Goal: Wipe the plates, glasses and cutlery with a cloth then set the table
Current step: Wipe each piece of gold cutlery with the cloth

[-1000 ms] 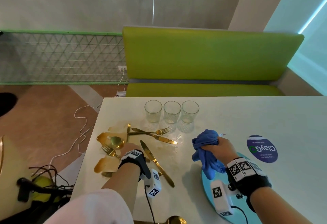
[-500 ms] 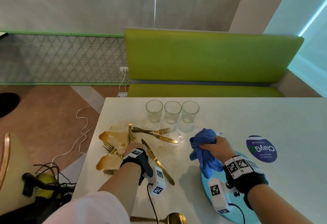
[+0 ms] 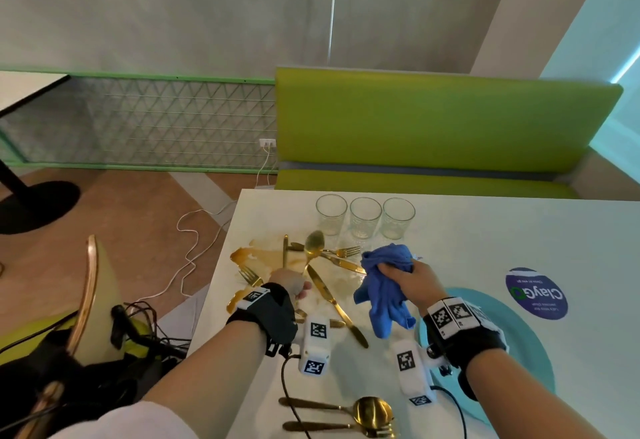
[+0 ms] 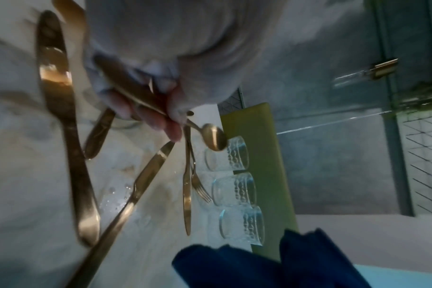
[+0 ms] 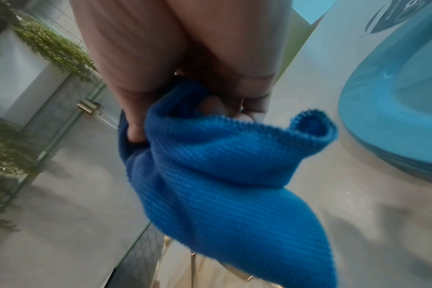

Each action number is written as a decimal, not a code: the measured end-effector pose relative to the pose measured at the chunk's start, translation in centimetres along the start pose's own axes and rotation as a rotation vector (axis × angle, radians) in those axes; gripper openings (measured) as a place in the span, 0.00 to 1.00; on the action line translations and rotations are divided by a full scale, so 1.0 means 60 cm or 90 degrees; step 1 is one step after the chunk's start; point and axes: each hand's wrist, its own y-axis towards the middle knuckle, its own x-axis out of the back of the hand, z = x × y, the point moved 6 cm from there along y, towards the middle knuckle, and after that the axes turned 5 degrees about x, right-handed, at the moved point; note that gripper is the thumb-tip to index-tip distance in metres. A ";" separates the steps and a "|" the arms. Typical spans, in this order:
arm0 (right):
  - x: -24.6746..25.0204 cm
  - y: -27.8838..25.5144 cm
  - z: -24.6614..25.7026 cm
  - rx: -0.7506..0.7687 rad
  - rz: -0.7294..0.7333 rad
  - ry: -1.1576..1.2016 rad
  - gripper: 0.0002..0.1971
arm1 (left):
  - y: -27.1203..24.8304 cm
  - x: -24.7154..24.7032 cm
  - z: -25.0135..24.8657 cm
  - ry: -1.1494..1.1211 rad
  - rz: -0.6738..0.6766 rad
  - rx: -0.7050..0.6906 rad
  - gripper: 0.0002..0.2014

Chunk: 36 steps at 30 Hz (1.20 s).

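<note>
My left hand pinches the handle of a gold spoon and holds it tilted above the table, bowl pointing toward the glasses. My right hand grips a bunched blue cloth just right of the spoon, above the table. Gold knives and forks lie scattered on the wet, brown-stained tabletop. Three clear glasses stand in a row behind them. A light blue plate lies under my right wrist.
Two gold spoons lie at the table's near edge. A round blue sticker marks the white table at the right. A green bench stands behind it. Cables and a chair sit on the floor at the left.
My left hand has picked a gold spoon out of the cutlery pile and raised it, bowl now near the glasses. The right hand with the cloth has stayed nearly where it was.
</note>
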 end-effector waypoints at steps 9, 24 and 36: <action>-0.042 -0.024 0.041 0.021 -0.039 0.097 0.17 | -0.083 -0.044 -0.013 0.050 0.132 -0.246 0.08; 0.032 -0.043 0.044 0.017 -0.264 -0.138 0.20 | -0.168 -0.096 -0.022 0.273 0.224 -0.338 0.10; 0.076 -0.030 0.009 -0.089 -0.388 0.173 0.21 | -0.148 -0.090 -0.051 0.229 0.130 -0.356 0.13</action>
